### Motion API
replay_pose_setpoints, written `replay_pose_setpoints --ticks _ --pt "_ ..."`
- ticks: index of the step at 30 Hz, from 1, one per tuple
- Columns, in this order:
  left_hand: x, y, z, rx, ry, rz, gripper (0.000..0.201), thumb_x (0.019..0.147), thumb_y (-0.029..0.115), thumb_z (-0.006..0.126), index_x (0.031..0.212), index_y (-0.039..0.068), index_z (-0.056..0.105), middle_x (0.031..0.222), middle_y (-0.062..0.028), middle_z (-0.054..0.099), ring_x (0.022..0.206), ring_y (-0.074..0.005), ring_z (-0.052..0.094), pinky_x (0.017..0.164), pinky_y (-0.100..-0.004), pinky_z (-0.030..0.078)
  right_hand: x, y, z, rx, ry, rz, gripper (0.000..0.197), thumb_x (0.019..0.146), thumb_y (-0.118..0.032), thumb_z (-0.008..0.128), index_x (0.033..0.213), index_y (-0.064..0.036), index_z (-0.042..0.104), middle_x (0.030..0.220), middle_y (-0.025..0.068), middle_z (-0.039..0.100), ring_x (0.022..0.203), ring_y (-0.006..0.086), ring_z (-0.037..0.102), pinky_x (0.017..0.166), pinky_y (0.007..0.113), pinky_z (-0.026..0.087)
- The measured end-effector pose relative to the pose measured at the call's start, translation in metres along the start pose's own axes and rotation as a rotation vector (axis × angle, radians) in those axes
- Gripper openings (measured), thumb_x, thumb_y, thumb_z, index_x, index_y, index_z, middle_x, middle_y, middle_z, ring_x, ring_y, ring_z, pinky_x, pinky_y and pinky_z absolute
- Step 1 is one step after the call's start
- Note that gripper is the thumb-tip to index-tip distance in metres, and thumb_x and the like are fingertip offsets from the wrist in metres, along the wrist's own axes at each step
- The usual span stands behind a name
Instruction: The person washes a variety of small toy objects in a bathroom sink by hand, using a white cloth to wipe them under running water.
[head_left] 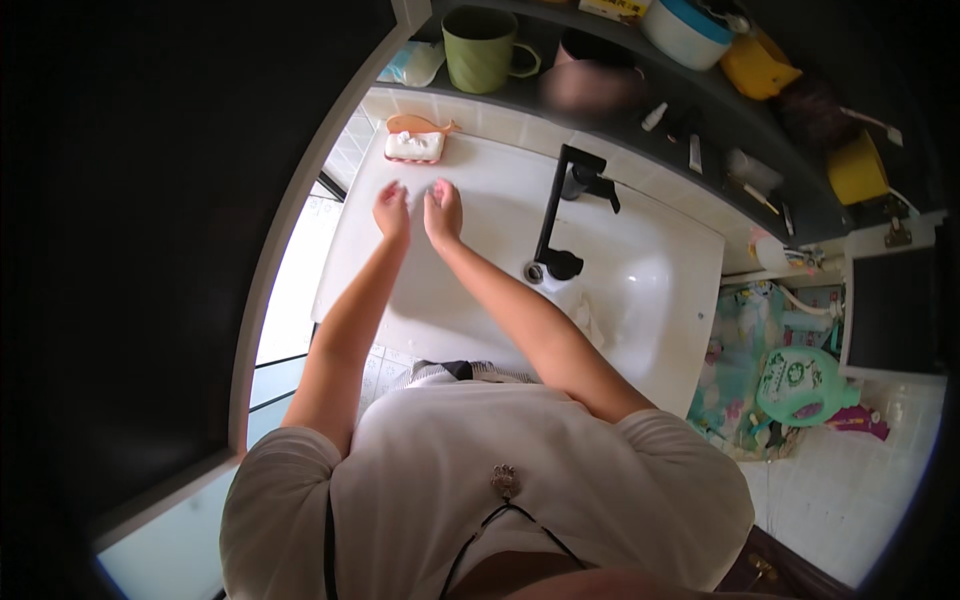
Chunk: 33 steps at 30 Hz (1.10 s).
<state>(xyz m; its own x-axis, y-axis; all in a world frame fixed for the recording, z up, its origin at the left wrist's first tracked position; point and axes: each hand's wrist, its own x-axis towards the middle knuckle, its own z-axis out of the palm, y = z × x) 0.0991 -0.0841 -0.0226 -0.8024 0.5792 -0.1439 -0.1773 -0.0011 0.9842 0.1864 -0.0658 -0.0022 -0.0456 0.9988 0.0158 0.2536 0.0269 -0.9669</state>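
Over the left part of the white washbasin counter (480,210) both my arms reach forward. My left hand (392,212) and my right hand (443,215) hover side by side with a narrow gap between them. The fingers of both are curled inward, and their tips are slightly blurred. Whatever they pinch, if anything, is too small or hidden to make out. Just beyond them sits a white block-like thing (413,150) with a small white tuft on top, in a red-edged holder. An orange-brown whale-shaped piece (420,124) stands behind it.
A black faucet (553,205) rises over the sink bowl (640,300) to the right. Above the counter runs a dark shelf (630,130) with a green mug (478,50), a pink cup (595,80) and small tubes. At the right stands a green detergent bottle (803,385).
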Motion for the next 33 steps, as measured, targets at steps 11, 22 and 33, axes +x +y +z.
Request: replay_pose_setpoints --ticks 11,22,33 --pt "-0.153 -0.026 0.015 -0.059 -0.344 -0.514 0.019 0.077 0.002 0.067 0.089 -0.011 0.059 0.083 -0.0134 0.063 0.074 -0.0187 0.063 0.068 -0.0253 0.055 -0.054 0.106 -0.185 0.072 0.129 0.290 0.031 0.083 -0.027 0.059 0.064 -0.0027 0.059 0.048 0.0046 0.057 0.044 0.0133 0.057 0.046 0.027 0.044" --pt "-0.204 -0.034 0.099 -0.371 -0.431 -0.843 0.014 0.084 0.001 0.057 0.094 -0.008 0.058 0.086 -0.0119 0.062 0.083 -0.0202 0.063 0.071 -0.0227 0.056 0.065 0.062 -0.296 -0.046 0.188 0.206 0.048 0.072 -0.046 0.069 0.068 -0.0010 0.055 0.054 0.0067 0.057 0.045 0.0149 0.057 0.045 0.026 0.044" --pt "-0.229 -0.045 0.130 -0.504 -0.455 -0.849 0.030 0.093 0.013 0.032 0.105 -0.007 0.051 0.105 -0.0182 0.058 0.100 -0.0302 0.057 0.092 -0.0382 0.046 0.032 0.132 -0.293 0.059 -0.069 0.293 0.030 0.083 -0.033 0.054 0.087 -0.0034 0.060 0.077 0.0069 0.063 0.073 0.0222 0.059 0.067 0.036 0.046"
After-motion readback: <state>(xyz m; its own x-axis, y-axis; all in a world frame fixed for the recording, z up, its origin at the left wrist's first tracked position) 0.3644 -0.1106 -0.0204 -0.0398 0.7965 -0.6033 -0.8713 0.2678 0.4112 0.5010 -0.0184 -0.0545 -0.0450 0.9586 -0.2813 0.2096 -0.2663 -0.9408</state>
